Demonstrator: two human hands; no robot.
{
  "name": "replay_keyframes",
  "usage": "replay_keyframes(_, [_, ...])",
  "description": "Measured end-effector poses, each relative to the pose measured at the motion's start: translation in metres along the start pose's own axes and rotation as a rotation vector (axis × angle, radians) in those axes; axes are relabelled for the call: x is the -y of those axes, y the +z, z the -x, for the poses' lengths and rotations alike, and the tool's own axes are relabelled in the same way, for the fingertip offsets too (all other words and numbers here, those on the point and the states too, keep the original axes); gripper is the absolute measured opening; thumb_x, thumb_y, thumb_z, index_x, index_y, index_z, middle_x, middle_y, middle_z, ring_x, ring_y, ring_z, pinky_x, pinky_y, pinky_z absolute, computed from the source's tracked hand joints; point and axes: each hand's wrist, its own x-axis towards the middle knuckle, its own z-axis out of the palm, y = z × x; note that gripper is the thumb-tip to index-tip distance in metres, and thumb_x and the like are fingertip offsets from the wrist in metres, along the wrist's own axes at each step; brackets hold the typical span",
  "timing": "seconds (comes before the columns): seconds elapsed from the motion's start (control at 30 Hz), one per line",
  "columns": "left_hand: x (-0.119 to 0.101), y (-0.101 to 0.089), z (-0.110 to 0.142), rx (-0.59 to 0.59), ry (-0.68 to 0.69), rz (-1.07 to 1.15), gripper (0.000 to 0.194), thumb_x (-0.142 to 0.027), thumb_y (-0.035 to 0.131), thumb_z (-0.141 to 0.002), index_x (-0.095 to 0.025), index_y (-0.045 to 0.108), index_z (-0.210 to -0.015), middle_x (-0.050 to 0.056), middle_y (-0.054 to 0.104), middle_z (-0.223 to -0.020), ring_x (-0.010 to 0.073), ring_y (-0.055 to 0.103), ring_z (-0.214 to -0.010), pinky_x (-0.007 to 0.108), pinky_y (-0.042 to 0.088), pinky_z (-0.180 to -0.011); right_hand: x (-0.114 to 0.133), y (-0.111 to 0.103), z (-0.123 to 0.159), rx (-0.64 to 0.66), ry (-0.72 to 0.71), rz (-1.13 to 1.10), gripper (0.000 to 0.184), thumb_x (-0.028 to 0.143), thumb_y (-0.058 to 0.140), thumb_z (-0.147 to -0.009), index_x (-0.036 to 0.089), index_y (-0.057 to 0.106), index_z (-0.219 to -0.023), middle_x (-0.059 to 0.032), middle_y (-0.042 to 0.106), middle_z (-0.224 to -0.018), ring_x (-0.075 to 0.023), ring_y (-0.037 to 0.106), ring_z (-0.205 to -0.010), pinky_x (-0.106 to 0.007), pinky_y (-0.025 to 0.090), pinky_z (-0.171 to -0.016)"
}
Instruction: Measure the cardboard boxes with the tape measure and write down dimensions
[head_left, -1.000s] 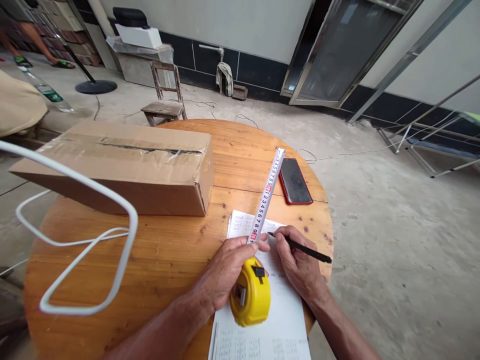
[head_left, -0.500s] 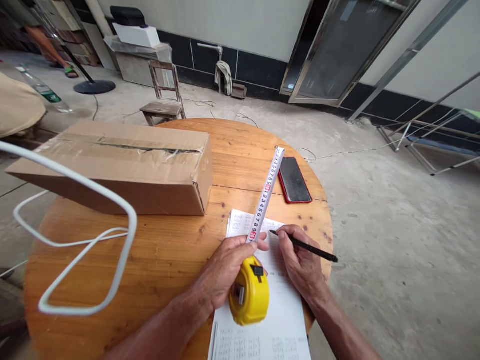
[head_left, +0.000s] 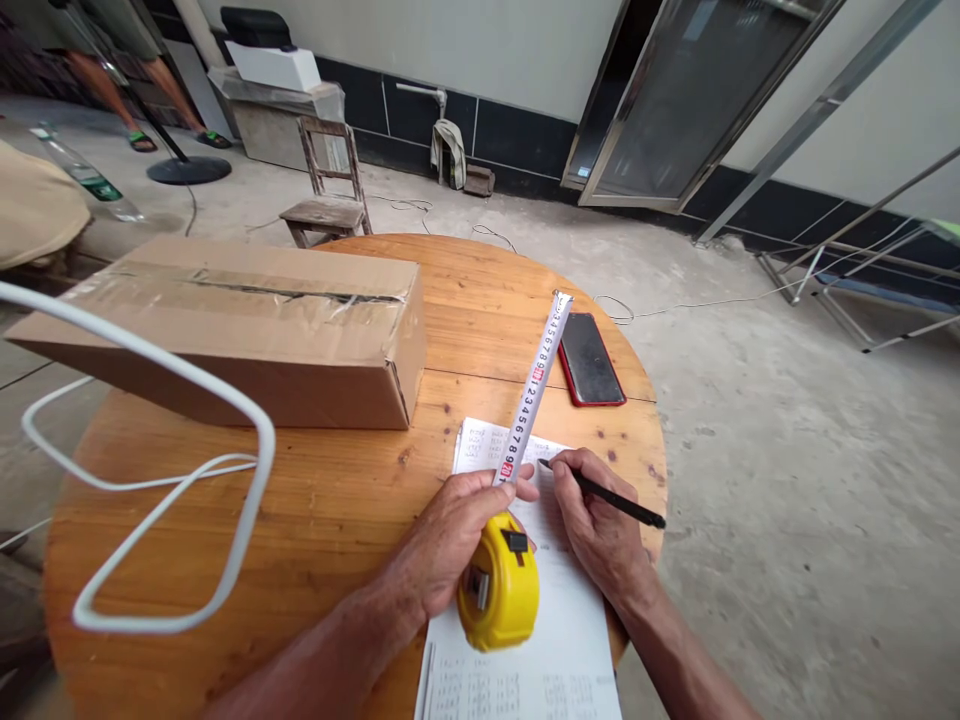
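Observation:
My left hand [head_left: 457, 535] is closed on a yellow tape measure [head_left: 501, 590], its thumb pressing on the blade close to the case. The white blade [head_left: 532, 390] sticks out past the 20 mark, slanting up and to the right over the table. A black pen [head_left: 615, 497] is held in my right hand [head_left: 600, 520], its tip at the upper part of a sheet of paper [head_left: 555, 610]. Columns of handwritten figures, too small to read, cover parts of the sheet. Both hands hide some of the paper.
A cardboard box [head_left: 315, 390] sits on the left of the round wooden table [head_left: 300, 560]. Near the blade's end lies a red-cased phone [head_left: 591, 358]. A white bent cable or rod [head_left: 259, 480] crosses the left foreground. Beyond are a wooden chair [head_left: 326, 212] and a person's legs [head_left: 169, 95].
My right hand and the pen have shifted slightly left, with the pen's rear end moving most. In the background, a person's second leg has come into view. The tape measure is nearly unmoved.

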Motion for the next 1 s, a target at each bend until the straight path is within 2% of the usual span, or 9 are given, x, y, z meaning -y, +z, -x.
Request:
replay_keyframes(0.23, [-0.0010, 0.0003, 0.0025, 0.003, -0.003, 0.000, 0.029, -0.031, 0.057, -0.079, -0.012, 0.066, -0.100, 0.012, 0.072, -0.094, 0.0104, 0.056, -0.050, 0.023, 0.039, -0.052, -0.0005, -0.0016, -0.0001, -0.002, 0.022, -0.017, 0.014, 0.021, 0.046, -0.089, 0.019, 0.056, -0.080, 0.0019, 0.053, -0.067, -0.0110, 0.046, -0.056, -0.024, 0.038, -0.054])
replay_keyframes(0.4, [0.0001, -0.0007, 0.0016, 0.009, -0.002, -0.003, 0.030, -0.031, 0.057, -0.079, -0.012, 0.066, -0.101, 0.013, 0.072, -0.096, 0.0119, 0.058, -0.053, 0.024, 0.041, -0.053, 0.0002, -0.0007, -0.0015, 0.009, 0.021, -0.030, 0.013, 0.020, 0.047, -0.089, 0.019, 0.057, -0.081, 0.0014, 0.054, -0.068, -0.0113, 0.047, -0.057, -0.024, 0.039, -0.055])
replay_keyframes(0.67, [0.0003, -0.0018, 0.0012, 0.022, 0.015, -0.020, 0.030, -0.032, 0.058, -0.079, -0.012, 0.067, -0.099, 0.014, 0.067, -0.110, 0.0103, 0.059, -0.052, 0.024, 0.042, -0.054, -0.0014, -0.0024, 0.0006, -0.048, 0.016, -0.005, 0.013, 0.021, 0.047, -0.089, 0.019, 0.056, -0.079, 0.0022, 0.053, -0.066, -0.0115, 0.047, -0.057, -0.024, 0.038, -0.055])
replay_keyframes(0.87, [0.0009, -0.0025, 0.0013, 0.052, 0.020, -0.016, 0.026, -0.033, 0.060, -0.078, -0.015, 0.069, -0.093, 0.013, 0.057, -0.128, 0.0100, 0.061, -0.054, 0.025, 0.043, -0.053, -0.0044, -0.0039, 0.0035, -0.106, 0.066, -0.033, 0.012, 0.024, 0.047, -0.090, 0.020, 0.057, -0.083, 0.0031, 0.051, -0.065, -0.0110, 0.046, -0.054, -0.024, 0.038, -0.054])
replay_keyframes(0.93, [0.0008, -0.0027, 0.0007, 0.054, 0.027, -0.023, 0.024, -0.033, 0.059, -0.078, -0.014, 0.069, -0.089, 0.013, 0.061, -0.124, 0.0108, 0.062, -0.055, 0.025, 0.044, -0.054, -0.0041, -0.0033, 0.0029, -0.099, 0.062, -0.028, 0.012, 0.023, 0.047, -0.090, 0.020, 0.057, -0.083, 0.0034, 0.050, -0.064, -0.0107, 0.045, -0.054, -0.024, 0.038, -0.053])
replay_keyframes(1.0, [0.0005, -0.0029, 0.0004, 0.053, 0.029, -0.031, 0.023, -0.033, 0.058, -0.078, -0.013, 0.068, -0.087, 0.014, 0.068, -0.110, 0.0153, 0.065, -0.063, 0.025, 0.044, -0.056, -0.0033, -0.0027, 0.0018, -0.086, 0.054, -0.016, 0.013, 0.024, 0.047, -0.090, 0.020, 0.057, -0.082, 0.0034, 0.049, -0.063, -0.0111, 0.045, -0.054, -0.024, 0.038, -0.053])
